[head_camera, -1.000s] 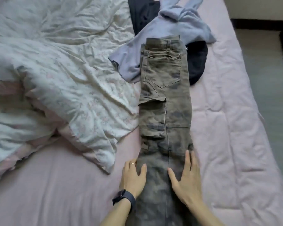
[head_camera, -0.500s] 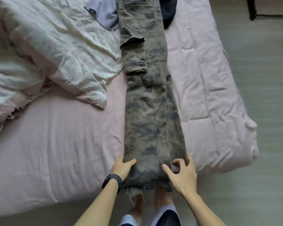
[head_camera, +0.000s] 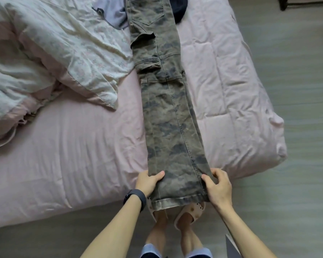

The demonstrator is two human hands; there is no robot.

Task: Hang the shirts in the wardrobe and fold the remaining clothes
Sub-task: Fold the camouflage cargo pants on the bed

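The camouflage trousers lie stretched along the bed with the legs stacked and the hem at the near edge. The left hand and right hand each pinch one side of that hem. No crosswise fold is made yet. A grey top and a dark garment lie unfolded at the far end. I can read no writing anywhere.

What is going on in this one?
A person stands at the edge of a bed with camouflage trousers laid flat along it. The left hand and right hand each grip a side of the hem end at the bed's edge. No crosswise fold is made yet. A crumpled duvet lies beside them; a pale blue garment and a dark garment sit by the waistband.
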